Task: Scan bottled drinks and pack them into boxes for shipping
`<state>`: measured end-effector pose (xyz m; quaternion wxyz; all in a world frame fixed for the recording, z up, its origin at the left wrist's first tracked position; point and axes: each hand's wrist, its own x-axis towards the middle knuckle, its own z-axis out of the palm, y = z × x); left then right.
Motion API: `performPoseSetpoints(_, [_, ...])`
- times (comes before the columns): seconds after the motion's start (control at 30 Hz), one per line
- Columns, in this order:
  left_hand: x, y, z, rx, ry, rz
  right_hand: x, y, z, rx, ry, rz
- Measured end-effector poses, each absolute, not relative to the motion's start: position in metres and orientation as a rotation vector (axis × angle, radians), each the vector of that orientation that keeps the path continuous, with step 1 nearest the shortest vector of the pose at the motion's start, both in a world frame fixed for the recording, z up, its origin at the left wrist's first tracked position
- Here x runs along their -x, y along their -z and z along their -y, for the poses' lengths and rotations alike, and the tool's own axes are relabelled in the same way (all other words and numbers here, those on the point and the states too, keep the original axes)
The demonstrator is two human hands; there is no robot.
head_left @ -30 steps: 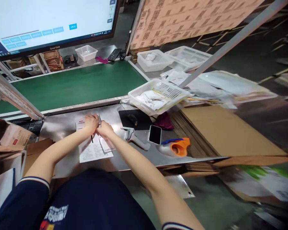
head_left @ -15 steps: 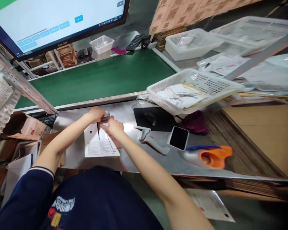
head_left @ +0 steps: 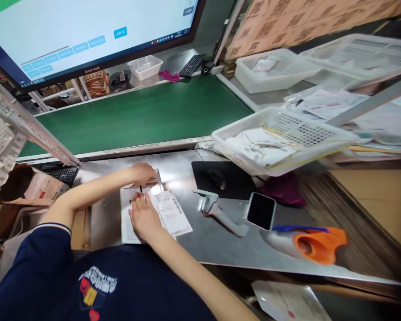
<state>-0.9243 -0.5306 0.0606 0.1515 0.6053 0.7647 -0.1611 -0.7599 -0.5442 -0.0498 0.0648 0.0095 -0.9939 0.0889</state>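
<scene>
The left hand [head_left: 143, 173] lies on the metal table [head_left: 220, 240] near its far edge, fingers curled over the top of a clear bag [head_left: 151, 183] and pinning it down; how tightly it grips cannot be told. The right hand [head_left: 144, 217] rests flat, fingers spread, on a printed sheet of paper [head_left: 127, 227] that lies near the front edge of the table, under the bag's lower part. A white label slip [head_left: 173, 213] lies just beside the right hand, on its right, partly over the sheet and slanting toward the front edge. The bag thus sits between the two hands, the left at its far end and the right at its near end.

Further right on the table lie a grey barcode scanner [head_left: 217, 211], a phone [head_left: 261, 210] with a dark screen, and an orange tape dispenser [head_left: 309, 243] near the front edge. A black mouse pad [head_left: 237, 183] with a mouse [head_left: 217, 178] sits toward the far edge, and a white basket [head_left: 287, 142] of papers stands over the far right corner. Beyond the table runs a green conveyor belt [head_left: 143, 116], with a large monitor [head_left: 87, 31] above it
</scene>
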Motion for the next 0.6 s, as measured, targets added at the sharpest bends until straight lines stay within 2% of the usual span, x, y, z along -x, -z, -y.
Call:
performPoseSetpoints(0.47, [0.965, -0.088, 0.525, -1.634, 0.396, -2.118, 0.762, 0.065, 0.546, -0.069, -0.127, 3.037])
performPoseSetpoints(0.6, [0.952, -0.072, 0.548, -1.644, 0.241, -2.229, 0.751, 0.074, 0.549, -0.026, -0.151, 2.924])
